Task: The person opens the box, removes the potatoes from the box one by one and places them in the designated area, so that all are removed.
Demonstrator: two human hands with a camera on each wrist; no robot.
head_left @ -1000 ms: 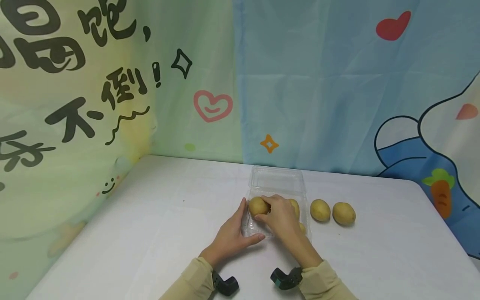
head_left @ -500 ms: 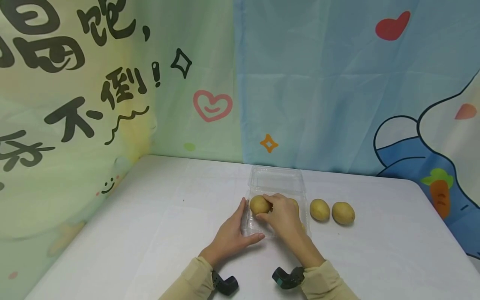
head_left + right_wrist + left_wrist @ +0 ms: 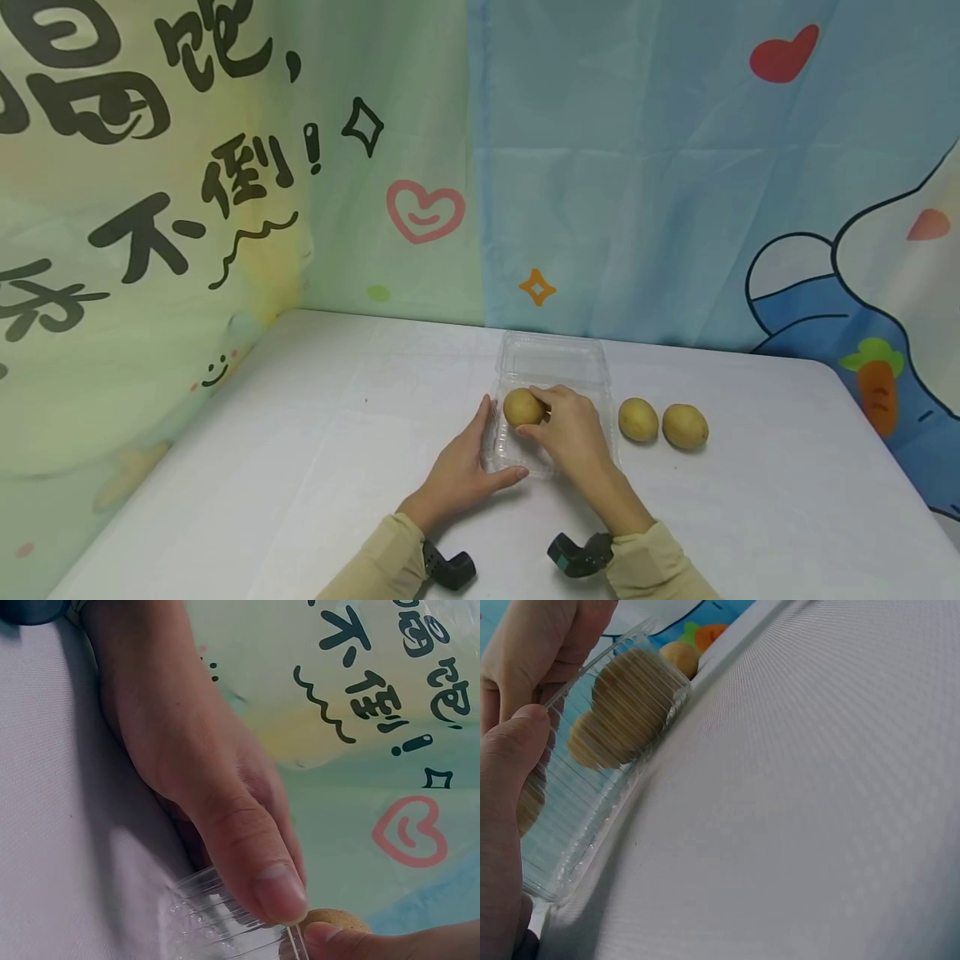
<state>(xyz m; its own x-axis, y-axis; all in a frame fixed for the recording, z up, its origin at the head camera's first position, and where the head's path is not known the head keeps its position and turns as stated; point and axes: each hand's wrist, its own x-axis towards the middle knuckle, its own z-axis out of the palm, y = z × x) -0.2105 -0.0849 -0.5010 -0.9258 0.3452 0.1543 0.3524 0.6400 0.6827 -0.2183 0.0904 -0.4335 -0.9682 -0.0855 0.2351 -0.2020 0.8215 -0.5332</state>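
Observation:
My right hand (image 3: 573,429) pinches a round yellow potato (image 3: 523,407) between thumb and fingers, over the left part of a clear plastic box (image 3: 517,457) with its lid (image 3: 553,360) folded back. My left hand (image 3: 467,473) rests at the box's near left corner, fingers straight along the left side and thumb at the front rim. In the left wrist view, other potatoes (image 3: 634,697) show through the ribbed wall; in the head view my right hand hides them. The right wrist view shows my left thumb (image 3: 279,892) on the rim beside the pinched potato (image 3: 337,919).
Two more potatoes, one nearer (image 3: 638,420) and one farther right (image 3: 686,427), lie on the white table (image 3: 360,467) right of the box. A printed curtain (image 3: 637,208) hangs behind the table. Each wrist carries a black device (image 3: 450,570).
My right hand has shifted slightly right and away from me with the potato. The potatoes seen behind it in the box are now covered. My left hand stays in place.

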